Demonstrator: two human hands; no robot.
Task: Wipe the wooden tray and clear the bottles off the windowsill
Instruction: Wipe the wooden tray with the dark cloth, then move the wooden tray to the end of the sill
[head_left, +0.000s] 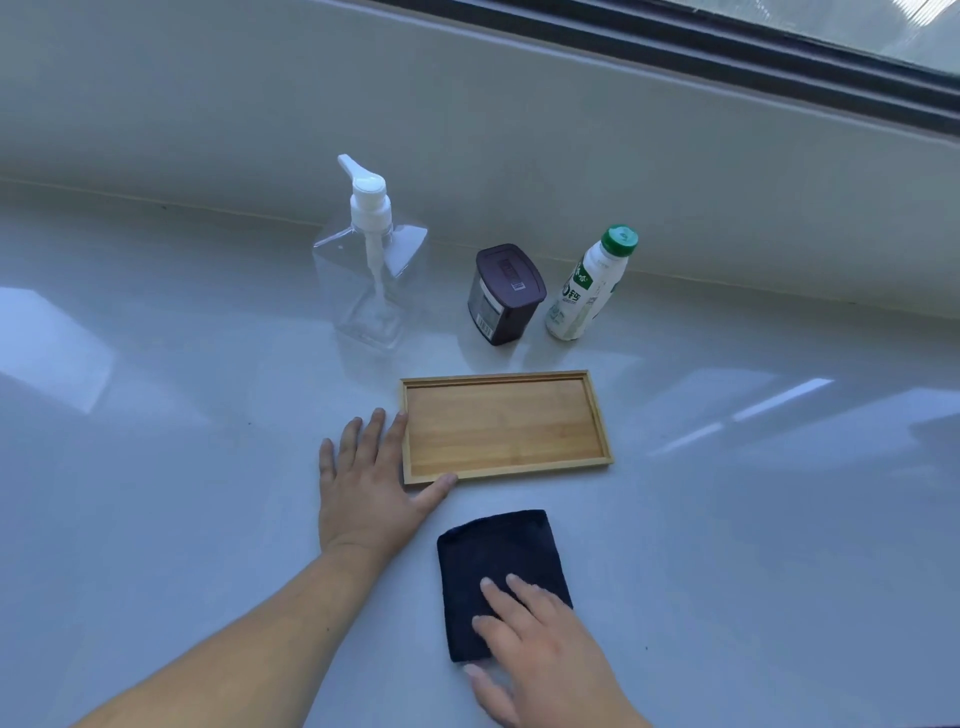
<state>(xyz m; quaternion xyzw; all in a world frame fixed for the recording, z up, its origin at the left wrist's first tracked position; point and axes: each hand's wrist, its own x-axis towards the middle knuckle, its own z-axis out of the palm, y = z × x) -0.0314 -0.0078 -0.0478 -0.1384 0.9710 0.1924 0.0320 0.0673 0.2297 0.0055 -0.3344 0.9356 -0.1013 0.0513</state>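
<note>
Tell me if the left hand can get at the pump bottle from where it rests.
Probably yes. The left hand lies flat beside the wooden tray, and the sill between it and the pump bottle looks bare; the tray sits off to the side.

Bare forearms, unsleeved, ringless hands (363, 493)

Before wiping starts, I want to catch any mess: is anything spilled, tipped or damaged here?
Nothing stands out. The pump bottle, dark jar and green-capped bottle stand upright; the wooden tray lies flat and bare, with no spill visible.
</note>
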